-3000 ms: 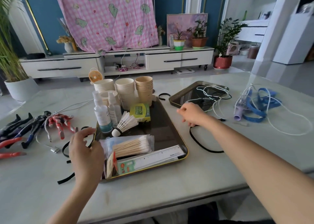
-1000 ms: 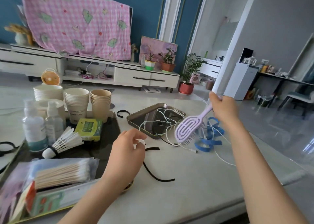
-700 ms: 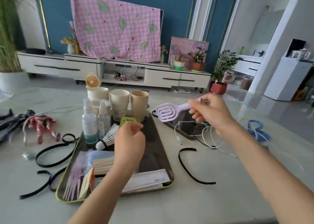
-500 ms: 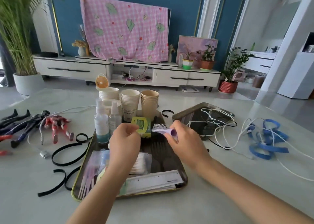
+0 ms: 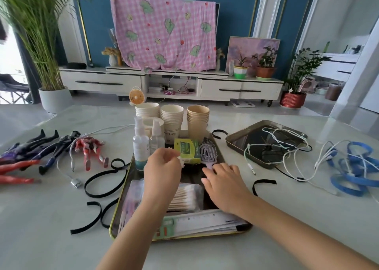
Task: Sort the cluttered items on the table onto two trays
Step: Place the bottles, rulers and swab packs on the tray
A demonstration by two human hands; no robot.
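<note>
The lilac hairbrush [image 5: 207, 152] lies in the near dark tray [image 5: 120, 200] beside a green box [image 5: 187, 150]. My right hand [image 5: 223, 182] hovers over the tray with its fingers spread, fingertips just short of the brush handle and holding nothing. Fingers curled, my left hand [image 5: 162, 168] pinches a small white thing [image 5: 181, 160] above the tray's middle. The tray also holds spray bottles [image 5: 141, 146], cotton swabs [image 5: 185, 197] and a ruler [image 5: 202, 221]. A second tray [image 5: 235, 144] at the right holds white cables [image 5: 274, 144].
Paper cup stacks [image 5: 171, 118] stand at the near tray's far end. Toy figures [image 5: 88, 146] lie at the left, black straps [image 5: 102, 185] around the near tray. Blue cable [image 5: 352, 173] and more white cable sprawl at the right.
My right hand carried the hairbrush from the right side, set it in the near tray and let go. My left hand moved over the tray's middle, hiding the shuttlecock.
</note>
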